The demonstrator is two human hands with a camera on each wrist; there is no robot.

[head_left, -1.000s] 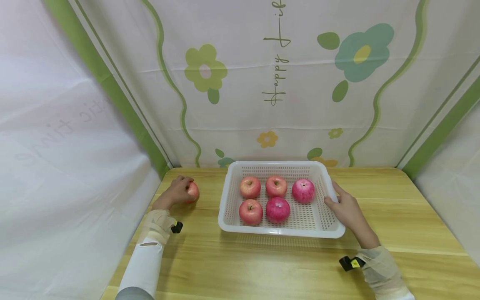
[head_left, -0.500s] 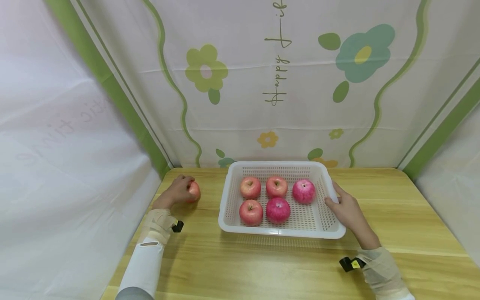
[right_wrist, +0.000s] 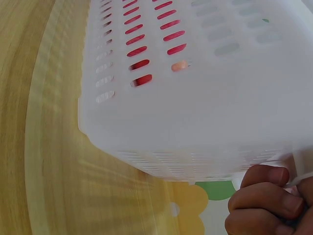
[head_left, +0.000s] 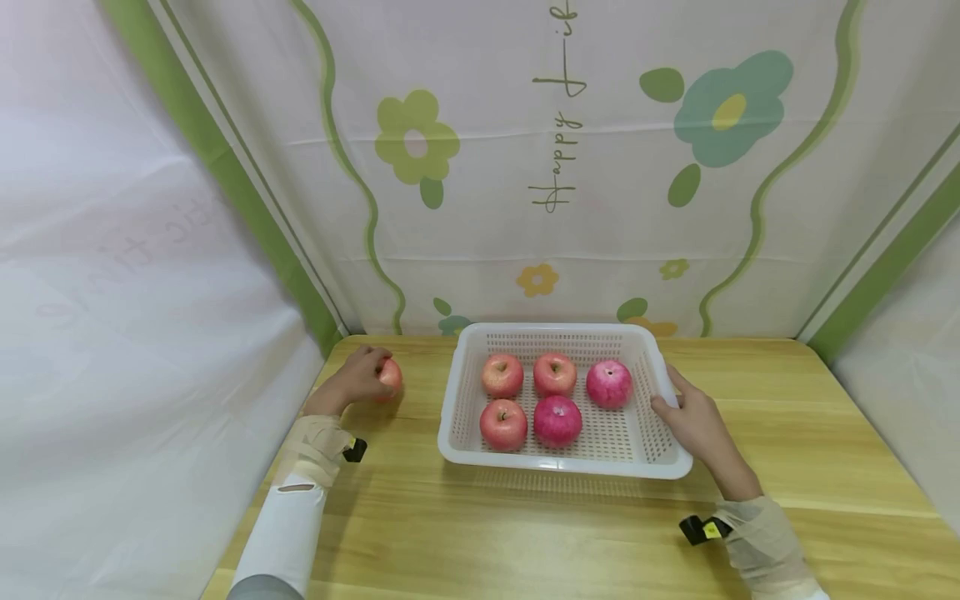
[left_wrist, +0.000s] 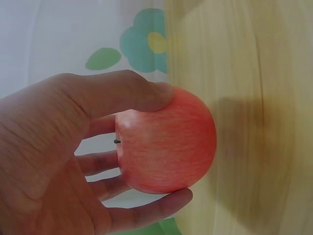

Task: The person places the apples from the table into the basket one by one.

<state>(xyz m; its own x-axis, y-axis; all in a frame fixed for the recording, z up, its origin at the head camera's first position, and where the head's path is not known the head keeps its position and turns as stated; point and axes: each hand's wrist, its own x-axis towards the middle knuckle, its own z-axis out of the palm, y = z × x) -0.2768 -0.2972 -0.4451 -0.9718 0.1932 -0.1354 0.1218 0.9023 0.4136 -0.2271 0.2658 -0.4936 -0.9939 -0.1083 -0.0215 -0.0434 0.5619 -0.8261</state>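
My left hand grips a pinkish-red apple at the table's far left. In the left wrist view the thumb lies across one side and the fingers reach round the other, with the stem towards the palm. Whether the apple touches the tabletop, I cannot tell. A white perforated plastic basket stands at the middle, and my right hand holds its right rim, fingers curled under it. Inside lie several apples: light red ones such as the near-left apple, and two deeper pink apples.
A wooden table lies under everything. Printed white curtains hang close behind it and along both sides. Bare tabletop shows between the left hand and the basket. Each wrist bears a small black camera.
The left hand and its apple have shifted very slightly up and to the right in the head view. The right hand and the basket stay as they were.
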